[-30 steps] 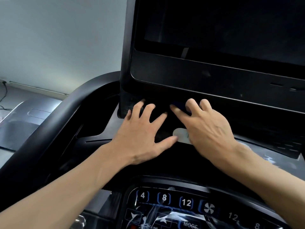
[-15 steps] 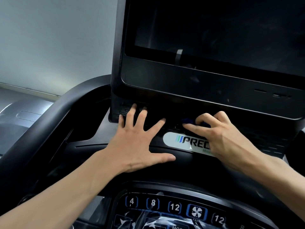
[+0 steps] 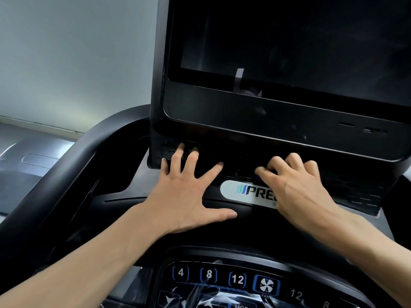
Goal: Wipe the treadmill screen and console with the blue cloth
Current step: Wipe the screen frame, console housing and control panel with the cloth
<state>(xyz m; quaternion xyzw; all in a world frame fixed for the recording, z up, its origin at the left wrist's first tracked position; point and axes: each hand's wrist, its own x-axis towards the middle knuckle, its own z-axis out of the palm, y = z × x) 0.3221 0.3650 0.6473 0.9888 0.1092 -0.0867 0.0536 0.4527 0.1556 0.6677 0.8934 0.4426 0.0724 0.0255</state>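
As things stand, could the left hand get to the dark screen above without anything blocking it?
Probably yes. The left hand lies flat with spread fingers on the console just below the screen, holding nothing. Only the screen's lower bezel lies between them, and nothing stands in that path.

Plain pale grey-white wall fills upper left, evenly lit, meeting a light grey floor along a thin baseboard line, with a glossy silver-grey moulded machine cover low at left.
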